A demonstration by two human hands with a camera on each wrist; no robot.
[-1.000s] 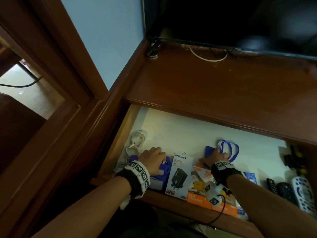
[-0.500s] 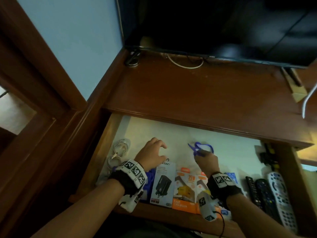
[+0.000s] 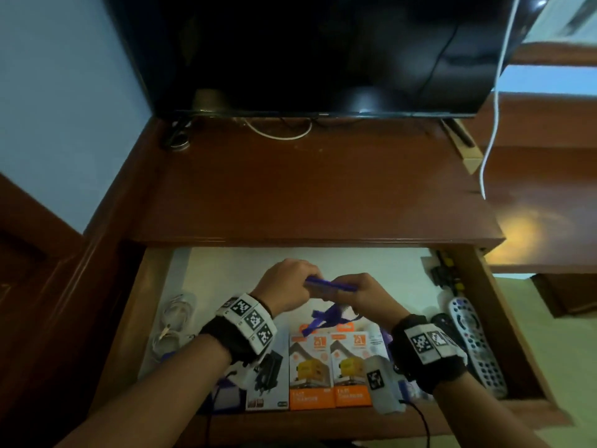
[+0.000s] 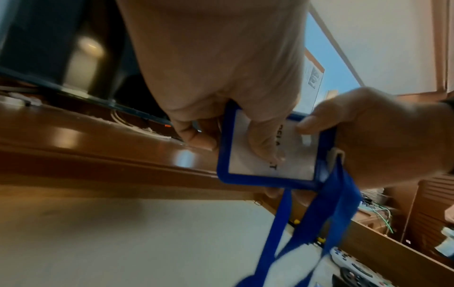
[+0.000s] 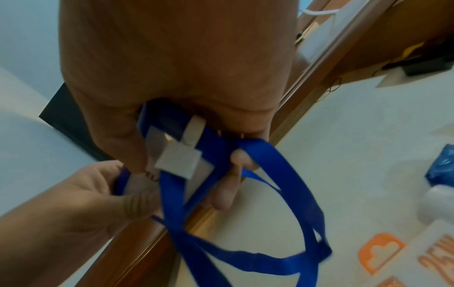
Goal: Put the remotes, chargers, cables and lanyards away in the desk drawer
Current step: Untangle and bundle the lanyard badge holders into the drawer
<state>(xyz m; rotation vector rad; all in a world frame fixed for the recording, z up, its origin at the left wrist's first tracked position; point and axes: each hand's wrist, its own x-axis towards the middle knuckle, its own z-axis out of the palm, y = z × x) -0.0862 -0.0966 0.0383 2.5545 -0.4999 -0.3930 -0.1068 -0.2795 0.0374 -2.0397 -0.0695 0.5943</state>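
Observation:
Both hands hold one blue lanyard with a badge holder (image 3: 326, 282) above the open drawer (image 3: 155, 305). My left hand (image 3: 287, 286) grips the blue-framed badge card (image 4: 267, 155) by its left end, thumb across its white face. My right hand (image 3: 361, 294) pinches the other end at the clip (image 5: 179, 161). The blue strap (image 5: 245, 250) hangs in loops below, its strap (image 3: 326, 316) dangling over the charger boxes (image 3: 329, 370). Remotes (image 3: 475, 344) lie at the drawer's right end, white cables (image 3: 174, 318) at its left.
A dark charger box (image 3: 268, 379) lies left of the orange ones. Black and yellow items (image 3: 447, 270) sit in the drawer's back right corner. A television (image 3: 310, 50) stands on the desk top (image 3: 307, 189), and a white cord (image 3: 494, 101) hangs at right.
My right hand has lifted the blue lanyard off the drawer floor. My left hand left the drawer's left side and took hold of the badge. The view has swung right.

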